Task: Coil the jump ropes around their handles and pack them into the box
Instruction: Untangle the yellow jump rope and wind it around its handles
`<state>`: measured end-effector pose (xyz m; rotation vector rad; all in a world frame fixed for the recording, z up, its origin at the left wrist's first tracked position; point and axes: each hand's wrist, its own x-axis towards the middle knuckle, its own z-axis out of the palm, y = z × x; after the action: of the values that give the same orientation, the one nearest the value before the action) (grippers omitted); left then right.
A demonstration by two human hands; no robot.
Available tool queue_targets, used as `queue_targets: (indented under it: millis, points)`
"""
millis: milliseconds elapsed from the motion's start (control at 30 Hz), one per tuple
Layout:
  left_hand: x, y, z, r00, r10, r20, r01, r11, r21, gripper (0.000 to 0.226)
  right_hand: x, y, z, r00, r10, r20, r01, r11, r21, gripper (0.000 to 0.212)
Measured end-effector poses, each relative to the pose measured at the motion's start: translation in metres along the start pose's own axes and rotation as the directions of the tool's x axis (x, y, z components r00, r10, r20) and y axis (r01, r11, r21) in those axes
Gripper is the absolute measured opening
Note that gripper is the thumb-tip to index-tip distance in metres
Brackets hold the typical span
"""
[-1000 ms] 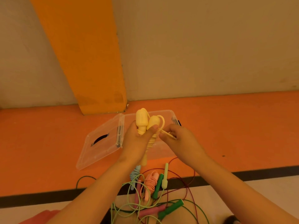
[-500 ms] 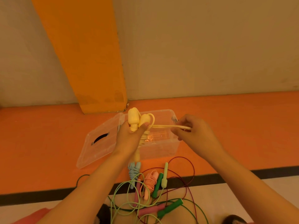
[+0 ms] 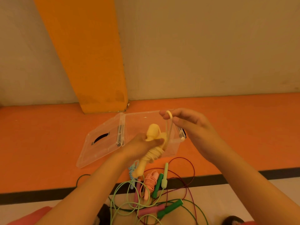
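Head view: left hand [image 3: 139,146] grips yellow handles [image 3: 153,138]; right hand [image 3: 191,127] raised, pinching rope loop [image 3: 169,113].

— How many boxes?
— One clear plastic box [image 3: 142,120], with one hinged lid [image 3: 103,143] lying open beside it.
— Ropes already wound?
— Three. One yellow plastic jump rope [image 3: 152,153] is over the box, its two handles side by side. One light blue coiled rope [image 3: 132,173] and one salmon-pink coiled rope [image 3: 151,181] lie just in front of the box.
— Loose handles?
— Five in front of the box: two dark green cylindrical handles [image 3: 157,185], two pink cylindrical handles [image 3: 151,210] and one slim pale green handle [image 3: 164,177].
— Loose cords?
— Three colours tangled there: pale green cord [image 3: 121,185], dark green cord [image 3: 82,176], dark red cord [image 3: 193,166].
— Hands?
— Two: left hand [image 3: 139,145] and right hand [image 3: 194,127].
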<state>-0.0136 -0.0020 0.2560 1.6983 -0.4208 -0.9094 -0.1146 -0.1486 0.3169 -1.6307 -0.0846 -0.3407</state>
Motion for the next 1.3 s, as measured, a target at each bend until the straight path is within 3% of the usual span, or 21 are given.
queue_targets:
  millis: [167, 267, 433, 600, 800, 900, 1033, 1100, 1167, 1233, 1300]
  points:
    - [-0.014, 0.004, 0.011, 0.952, 0.006, 0.307, -0.006, 1.0, -0.002, 0.026, 0.001, 0.002, 0.002, 0.999, 0.013, -0.043, -0.013, 1.0, -0.001, 0.023]
    - [-0.022, 0.007, 0.015, 0.923, 0.039, 0.383, -0.035, 0.999, -0.017, 0.019, 0.002, 0.005, 0.005, 0.995, 0.06, -0.077, -0.057, 0.998, 0.035, 0.018]
    - [-0.031, 0.008, 0.023, 0.932, 0.093, 0.35, -0.089, 0.996, -0.029, 0.011, 0.003, 0.009, 0.008, 0.989, 0.108, -0.096, -0.106, 0.994, 0.032, 0.014]
    - [-0.027, 0.006, 0.029, 0.962, 0.094, 0.256, -0.123, 0.988, 0.097, 0.063, 0.008, 0.018, 0.015, 0.996, 0.039, -0.075, -0.05, 0.988, -0.149, 0.014]
    - [-0.027, 0.008, 0.031, 0.96, 0.172, 0.219, -0.199, 0.974, 0.108, 0.037, 0.012, 0.02, 0.016, 0.988, 0.091, -0.125, -0.112, 0.978, -0.175, 0.013]
    - [-0.025, 0.004, 0.035, 0.975, 0.188, 0.122, -0.209, 0.959, 0.192, 0.049, 0.013, 0.026, 0.017, 0.974, 0.069, -0.218, -0.115, 0.971, -0.207, 0.011]
    - [-0.031, -0.001, 0.047, 0.953, 0.29, -0.087, -0.206, 0.831, 0.517, 0.071, 0.014, 0.034, 0.022, 0.93, 0.037, -0.365, -0.118, 0.972, -0.202, 0.013]
    - [-0.036, 0.0, 0.052, 0.905, 0.394, -0.16, -0.155, 0.656, 0.739, 0.082, 0.015, 0.035, 0.024, 0.916, 0.03, -0.401, -0.112, 0.977, -0.181, 0.011]
    - [-0.039, 0.002, 0.055, 0.851, 0.494, -0.177, -0.123, 0.515, 0.848, 0.085, 0.016, 0.033, 0.025, 0.907, 0.037, -0.42, -0.107, 0.984, -0.143, 0.009]
    - [-0.037, 0.005, 0.054, 0.844, 0.512, -0.157, -0.133, 0.484, 0.865, 0.082, 0.017, 0.031, 0.024, 0.901, 0.047, -0.431, -0.104, 0.989, -0.109, 0.008]
    - [-0.031, 0.006, 0.05, 0.881, 0.459, -0.117, -0.155, 0.512, 0.845, 0.075, 0.017, 0.029, 0.023, 0.896, 0.058, -0.441, -0.096, 0.993, -0.063, 0.007]
